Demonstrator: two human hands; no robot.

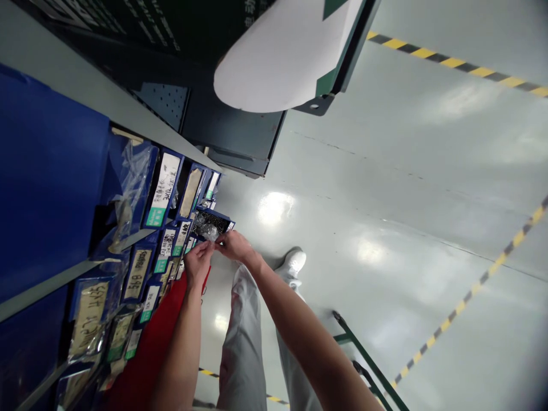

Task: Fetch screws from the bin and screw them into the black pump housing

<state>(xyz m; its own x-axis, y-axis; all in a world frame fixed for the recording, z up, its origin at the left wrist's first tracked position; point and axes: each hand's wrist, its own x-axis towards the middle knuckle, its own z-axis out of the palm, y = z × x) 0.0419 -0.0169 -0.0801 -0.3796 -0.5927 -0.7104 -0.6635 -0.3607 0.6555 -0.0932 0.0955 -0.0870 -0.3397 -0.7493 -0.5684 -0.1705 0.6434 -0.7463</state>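
Note:
My left hand [197,264] and my right hand [234,246] meet in front of a shelf rack, fingertips pinched on a small clear plastic bag [209,233]. The bag hangs over an open blue parts bin [216,220] pulled out from the rack, holding small dark parts. Both forearms reach up from the bottom of the view. What the bag holds is too small to tell.
Rows of blue labelled bins [162,191] fill the grey shelves on the left, some with plastic bags. A red bin [148,348] sits lower down. A dark green cabinet [240,137] stands behind. A green cart frame [363,359] is by my legs on the glossy floor with yellow-black tape.

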